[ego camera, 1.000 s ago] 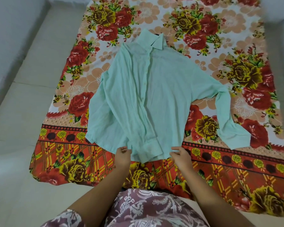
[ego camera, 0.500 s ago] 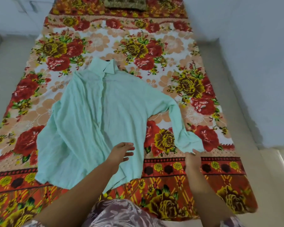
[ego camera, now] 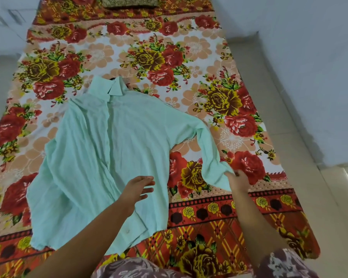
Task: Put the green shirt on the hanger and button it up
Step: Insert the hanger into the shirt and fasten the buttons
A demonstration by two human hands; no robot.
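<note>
The right hand (ego camera: 237, 178) pinches the cuff of the green shirt (ego camera: 101, 157) on the floral sheet (ego camera: 219, 93), while the left hand (ego camera: 138, 188) hovers with fingers spread.

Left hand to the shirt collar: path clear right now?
Probably yes. The left hand is open over the lower front of the green shirt, and only flat fabric lies between it and the collar. It lies at the far end; a lean may be needed.

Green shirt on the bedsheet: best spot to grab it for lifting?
Likely the collar, pinched from above at the far end: it is a doubled, raised edge, while the green shirt body lies flat on the floral bedsheet. The right hand pinches only the cuff.
</note>
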